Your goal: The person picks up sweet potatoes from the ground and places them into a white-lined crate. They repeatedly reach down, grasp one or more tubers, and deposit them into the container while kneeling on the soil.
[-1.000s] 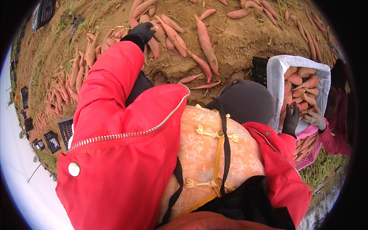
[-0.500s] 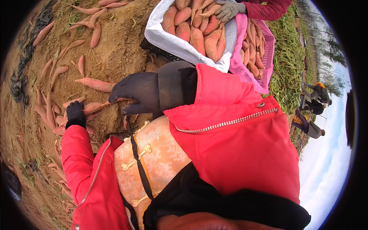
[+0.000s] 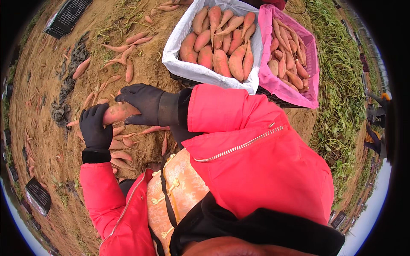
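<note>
A large pinkish-red sweet potato [image 3: 116,114] lies between my two black-gloved hands. My left hand [image 3: 95,130] is closed around its left end. Its right end sits in my right hand [image 3: 143,104], whose fingers and thumb wrap it. Just below my hands, several slimmer sweet potatoes [image 3: 121,155] are heaped on the soil, partly covered by my left hand. To the upper right stands a crate with a white liner [image 3: 181,70], full of large sweet potatoes. Beside it is a crate with a pink liner [image 3: 286,91], holding narrower ones.
Loose sweet potatoes [image 3: 128,51] and torn black plastic film [image 3: 68,87] lie across the brown soil. Black crates [image 3: 68,19] stand at upper left and lower left. Cut green vines [image 3: 337,72] cover the right side, with people [image 3: 376,128] at the far right edge.
Both my hands have come together on one large sweet potato. The co-worker's grey-gloved hand has left the white-lined crate. My view has shifted, bringing more black crates into sight.
</note>
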A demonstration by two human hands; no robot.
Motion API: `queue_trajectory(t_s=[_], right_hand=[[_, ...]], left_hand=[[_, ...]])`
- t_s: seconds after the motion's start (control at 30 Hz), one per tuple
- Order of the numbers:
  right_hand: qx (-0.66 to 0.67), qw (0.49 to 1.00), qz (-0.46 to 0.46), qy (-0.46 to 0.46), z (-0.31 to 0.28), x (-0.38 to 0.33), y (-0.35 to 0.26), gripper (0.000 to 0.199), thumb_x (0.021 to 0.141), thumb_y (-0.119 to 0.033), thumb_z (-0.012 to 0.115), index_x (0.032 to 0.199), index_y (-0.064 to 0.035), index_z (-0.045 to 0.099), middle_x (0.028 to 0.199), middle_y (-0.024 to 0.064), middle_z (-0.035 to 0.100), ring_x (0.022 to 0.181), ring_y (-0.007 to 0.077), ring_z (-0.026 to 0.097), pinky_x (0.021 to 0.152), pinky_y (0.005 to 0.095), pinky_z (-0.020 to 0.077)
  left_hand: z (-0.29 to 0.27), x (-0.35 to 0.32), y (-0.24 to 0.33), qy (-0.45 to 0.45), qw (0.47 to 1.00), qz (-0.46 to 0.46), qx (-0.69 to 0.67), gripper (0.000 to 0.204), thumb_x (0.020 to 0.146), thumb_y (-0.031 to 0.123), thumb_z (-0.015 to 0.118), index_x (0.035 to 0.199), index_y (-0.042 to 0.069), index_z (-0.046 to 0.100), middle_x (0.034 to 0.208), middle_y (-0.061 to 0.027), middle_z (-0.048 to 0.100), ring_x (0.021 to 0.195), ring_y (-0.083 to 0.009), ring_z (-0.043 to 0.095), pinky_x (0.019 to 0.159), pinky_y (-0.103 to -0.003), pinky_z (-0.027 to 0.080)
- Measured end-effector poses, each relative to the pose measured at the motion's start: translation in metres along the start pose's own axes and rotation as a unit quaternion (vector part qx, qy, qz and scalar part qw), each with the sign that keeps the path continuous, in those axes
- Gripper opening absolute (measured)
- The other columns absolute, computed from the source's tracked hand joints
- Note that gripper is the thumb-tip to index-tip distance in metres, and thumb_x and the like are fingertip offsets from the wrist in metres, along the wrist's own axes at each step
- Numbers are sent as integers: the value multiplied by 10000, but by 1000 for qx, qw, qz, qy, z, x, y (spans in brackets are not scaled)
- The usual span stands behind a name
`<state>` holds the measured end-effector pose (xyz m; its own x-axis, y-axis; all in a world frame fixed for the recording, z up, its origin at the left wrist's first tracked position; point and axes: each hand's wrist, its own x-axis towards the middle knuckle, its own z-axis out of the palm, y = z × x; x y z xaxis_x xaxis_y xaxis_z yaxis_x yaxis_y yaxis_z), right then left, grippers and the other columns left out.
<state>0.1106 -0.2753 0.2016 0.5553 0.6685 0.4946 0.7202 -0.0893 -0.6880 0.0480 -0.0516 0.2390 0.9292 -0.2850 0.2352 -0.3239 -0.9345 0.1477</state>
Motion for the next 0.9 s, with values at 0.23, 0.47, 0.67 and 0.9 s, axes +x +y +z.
queue_trajectory(t_s=[0.23, 0.47, 0.67, 0.9], right_hand=[[109, 972, 182, 95, -23, -12, 14, 663, 787, -363, 654, 1281, 0, 402, 1077, 240, 591, 984, 348, 598, 843, 385, 461], [335, 841, 245, 348, -74, -35, 82, 570, 859, -245, 632, 1315, -17, 378, 1078, 127, 540, 812, 168, 560, 605, 280, 481], [72, 816, 316, 478, -121, -76, 178, 588, 880, -288, 582, 1337, -5, 342, 1229, 199, 468, 1105, 278, 477, 913, 296, 396], [-373, 778, 493, 109, -128, -67, 261, 764, 763, -341, 630, 1395, -114, 265, 1279, 279, 421, 1189, 424, 407, 991, 468, 346]], left_hand=[[3, 56, 65, 135, 990, 28, 7, 508, 661, 111, 695, 1152, 147, 566, 1205, -100, 540, 1183, -318, 451, 1009, -452, 315], [16, -10, 3, 67, 996, -55, -38, 488, 712, 131, 722, 1172, 127, 558, 1266, -128, 500, 1191, -340, 442, 972, -427, 367], [33, -150, -69, 42, 923, -340, -177, 401, 758, 120, 709, 1126, 43, 570, 1178, -100, 546, 1101, -233, 515, 938, -357, 385], [46, -229, -106, 36, 884, -420, -200, 369, 753, 101, 713, 1083, 18, 569, 1089, -115, 579, 1040, -251, 554, 916, -364, 423]])
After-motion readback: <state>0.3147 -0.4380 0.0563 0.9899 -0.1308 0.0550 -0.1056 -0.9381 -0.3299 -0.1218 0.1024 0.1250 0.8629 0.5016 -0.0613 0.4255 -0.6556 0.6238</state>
